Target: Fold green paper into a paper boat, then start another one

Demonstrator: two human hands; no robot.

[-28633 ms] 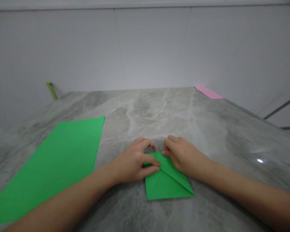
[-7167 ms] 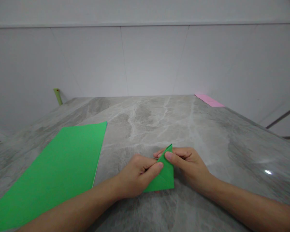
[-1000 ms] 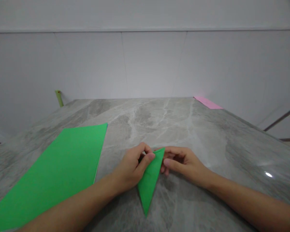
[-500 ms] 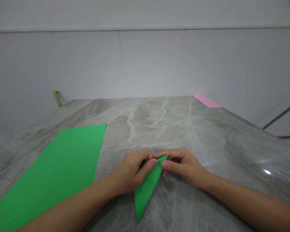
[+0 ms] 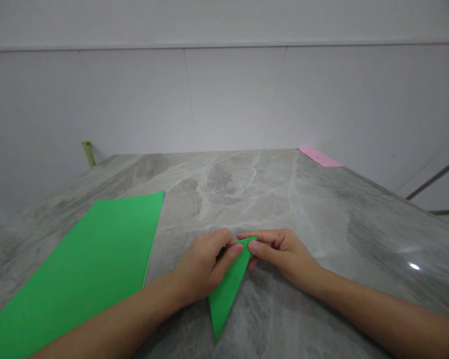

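Note:
Between my hands is a folded piece of green paper (image 5: 228,295), a long narrow triangle with its sharp point toward me. My left hand (image 5: 206,262) is closed on its upper left side, thumb on top and fingers curled behind. With thumb and forefinger, my right hand (image 5: 282,252) pinches the upper right corner. The other fingers of the right hand are partly hidden behind the paper. A large flat stack of green paper (image 5: 108,249) lies to the left, partly covered by my left forearm.
The grey marbled table (image 5: 307,199) reaches to a white wall (image 5: 232,99). At its far right corner lies a pink sheet of paper (image 5: 321,157). A light green object (image 5: 89,153) stands out at the far left edge.
The folded paper has turned slightly; its top corner has shifted a little left and its lower point a little right. Both hands keep hold of it.

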